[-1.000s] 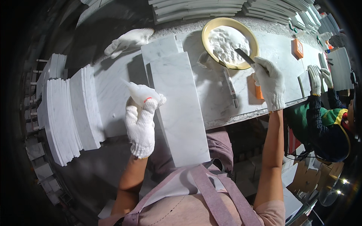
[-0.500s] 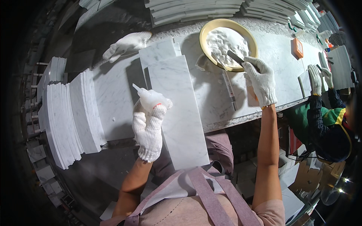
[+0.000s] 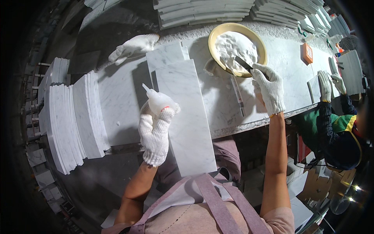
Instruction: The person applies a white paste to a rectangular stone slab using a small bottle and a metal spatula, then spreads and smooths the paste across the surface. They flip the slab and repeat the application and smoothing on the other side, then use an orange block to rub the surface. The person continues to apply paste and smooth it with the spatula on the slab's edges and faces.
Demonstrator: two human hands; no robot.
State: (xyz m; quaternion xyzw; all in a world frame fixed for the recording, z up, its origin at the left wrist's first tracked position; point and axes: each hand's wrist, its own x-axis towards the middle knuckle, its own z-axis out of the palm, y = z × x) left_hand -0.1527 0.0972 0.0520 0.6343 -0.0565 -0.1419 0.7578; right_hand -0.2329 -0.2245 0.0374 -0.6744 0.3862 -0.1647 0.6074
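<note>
My left hand (image 3: 154,136), in a white knitted glove, is closed around a translucent squeeze bottle (image 3: 160,102) with a narrow pointed nozzle. It holds the bottle above the left edge of a long grey-veined marble slab (image 3: 187,113). A second marble piece (image 3: 167,55) lies partly under that slab. My right hand (image 3: 270,87), also gloved, pinches a dark flat-bladed putty knife (image 3: 243,63). Its blade reaches over the near rim of a yellow bowl (image 3: 263,46) heaped with white powder (image 3: 235,45); whether it touches the powder I cannot tell.
A marker pen (image 3: 237,95) lies below the bowl. One loose white glove (image 3: 134,46) rests at the back left. Stacked marble tiles stand at left (image 3: 64,128) and along the back (image 3: 202,13). An orange box (image 3: 307,53) sits at right, near another person's gloved hands (image 3: 325,85).
The whole view has shifted slightly. The putty knife shows a little more of its blade over the bowl. My left hand keeps its hold on the squeeze bottle, its nozzle slightly more upright.
</note>
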